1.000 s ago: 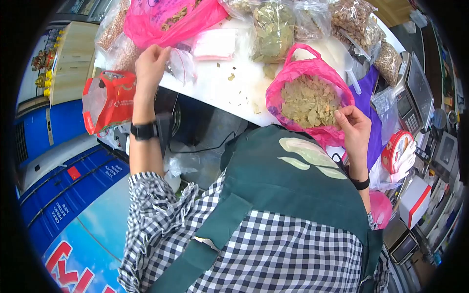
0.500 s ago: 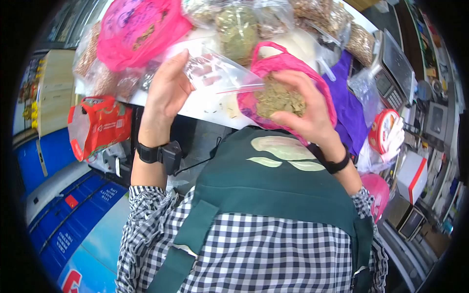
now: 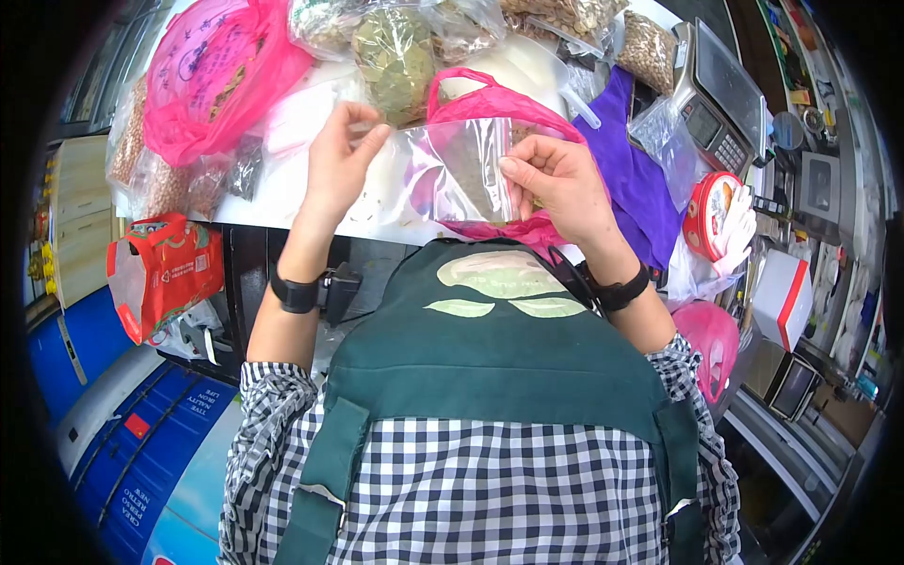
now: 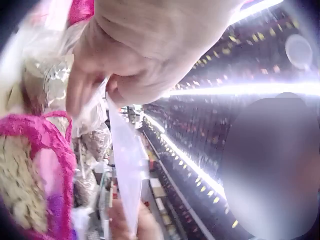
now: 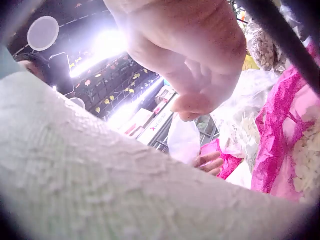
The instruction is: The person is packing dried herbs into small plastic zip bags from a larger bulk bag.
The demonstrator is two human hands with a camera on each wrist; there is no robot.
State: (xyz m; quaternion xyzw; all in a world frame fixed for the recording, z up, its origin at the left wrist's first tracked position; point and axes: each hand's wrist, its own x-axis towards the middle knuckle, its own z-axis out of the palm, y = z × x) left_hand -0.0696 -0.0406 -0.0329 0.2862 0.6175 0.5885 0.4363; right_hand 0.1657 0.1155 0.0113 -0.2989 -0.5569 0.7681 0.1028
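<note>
A clear zip bag (image 3: 461, 177) is stretched flat between the two hands, its zip edge at the right. The left hand (image 3: 341, 162) pinches one end between thumb and fingers; the left wrist view shows this hand (image 4: 140, 50) gripping the film (image 4: 127, 160). At the zip edge, the right hand (image 3: 565, 188) pinches the bag with thumb and curled fingers. Behind the clear bag stands an open pink bag (image 3: 490, 102), partly hidden; in the left wrist view it holds dried leaves (image 4: 20, 180). The zip bag looks empty.
Another pink bag (image 3: 188, 85) lies at the table's back left. Bags of dried goods (image 3: 394, 66) line the back. Purple cloth (image 3: 621, 179), a scale (image 3: 711, 118) and a round red tin (image 3: 713, 215) are at the right. A red bag (image 3: 184, 268) hangs at the left.
The right hand has left the leaves' pink bag and taken hold of the zip bag's edge. The left hand has brought the zip bag rightward, and it is now stretched between both hands.
</note>
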